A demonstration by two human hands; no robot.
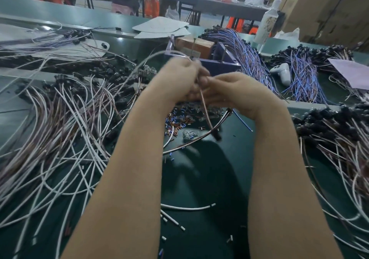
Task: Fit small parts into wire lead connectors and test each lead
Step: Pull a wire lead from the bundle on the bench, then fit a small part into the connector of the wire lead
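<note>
Head camera: left hand (pixel 179 78) and right hand (pixel 236 93), blurred, meet with fingers curled on one brown lead (pixel 205 111) above the green table (pixel 219 170). Small parts (pixel 177 121) lie beneath, white leads (pixel 69 130) left, a purple box (pixel 221 63) beyond.

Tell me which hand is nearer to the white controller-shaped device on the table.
Right. The right hand sits just left of the white device in the picture; the left hand is farther left, beyond the right one.
</note>
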